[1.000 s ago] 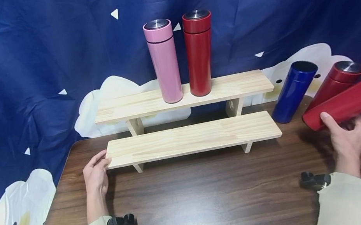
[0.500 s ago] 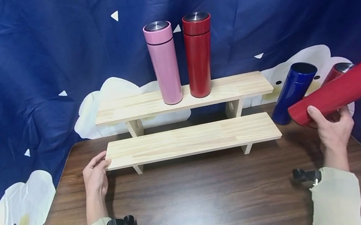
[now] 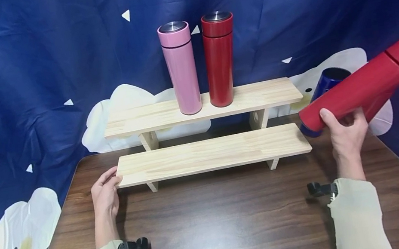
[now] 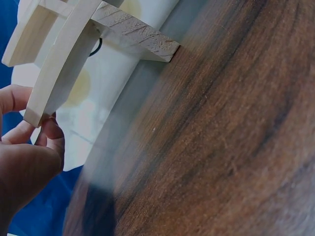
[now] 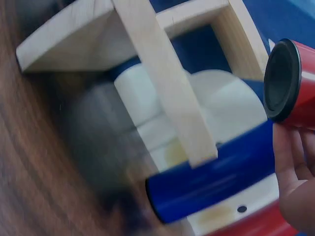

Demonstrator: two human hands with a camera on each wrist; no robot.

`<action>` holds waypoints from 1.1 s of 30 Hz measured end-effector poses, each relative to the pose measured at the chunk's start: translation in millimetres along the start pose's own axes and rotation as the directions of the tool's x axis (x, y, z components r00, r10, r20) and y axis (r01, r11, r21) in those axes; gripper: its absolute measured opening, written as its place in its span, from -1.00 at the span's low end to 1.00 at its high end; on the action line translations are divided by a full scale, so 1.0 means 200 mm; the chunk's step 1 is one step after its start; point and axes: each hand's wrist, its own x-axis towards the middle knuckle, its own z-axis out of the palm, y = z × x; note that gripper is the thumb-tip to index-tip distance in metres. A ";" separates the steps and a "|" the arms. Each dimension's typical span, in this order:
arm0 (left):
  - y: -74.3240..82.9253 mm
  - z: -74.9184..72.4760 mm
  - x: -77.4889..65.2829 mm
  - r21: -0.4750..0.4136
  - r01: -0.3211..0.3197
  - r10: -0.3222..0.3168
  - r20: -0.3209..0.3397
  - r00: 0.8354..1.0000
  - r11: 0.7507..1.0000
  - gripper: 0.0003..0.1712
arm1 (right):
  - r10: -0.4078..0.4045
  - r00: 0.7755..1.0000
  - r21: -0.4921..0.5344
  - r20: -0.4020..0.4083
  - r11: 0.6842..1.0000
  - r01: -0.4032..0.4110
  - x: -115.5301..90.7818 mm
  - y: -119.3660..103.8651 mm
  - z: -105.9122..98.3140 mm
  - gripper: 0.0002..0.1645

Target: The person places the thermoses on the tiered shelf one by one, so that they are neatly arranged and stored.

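Observation:
My right hand (image 3: 348,138) grips a red thermos flask (image 3: 358,86) near its base and holds it tilted, lid up to the right, above the table's right side. In the right wrist view its dark base (image 5: 281,81) faces the shelf. Behind it a blue tumbler (image 3: 327,80) without a lid stands on the table, partly covered. Another red flask (image 3: 378,107) is almost hidden behind the held one. At the left end of the two-tier wooden shelf (image 3: 212,155), my left hand (image 3: 104,194) pinches the lower board between thumb and fingers, seen closely in the left wrist view.
On the upper board (image 3: 136,119) a pink flask (image 3: 182,75) and a red flask (image 3: 222,64) stand upright side by side. The brown wooden table (image 3: 219,221) ends near a blue patterned curtain (image 3: 55,56) at the back and sides.
My right hand has carried the red flask left and raised its lid end, now covering more of the blue tumbler and the other red flask. The left hand stays on the lower board.

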 end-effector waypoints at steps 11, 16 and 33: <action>0.01 0.01 -0.01 -0.014 0.007 -0.006 0.012 1.000 1.000 -0.61 | 0.031 0.997 0.008 0.075 0.999 -0.032 -0.02 -0.01 0.12 -0.25; 0.02 0.01 -0.01 -0.019 0.014 -0.014 0.011 1.000 1.000 -0.61 | 0.036 0.996 -0.001 0.086 0.999 -0.036 -0.02 -0.03 0.17 -0.26; 0.02 0.01 0.00 -0.008 0.009 -0.009 0.012 1.000 1.000 -0.61 | -0.016 0.992 -0.052 0.126 0.998 0.023 0.03 -0.05 0.29 -0.31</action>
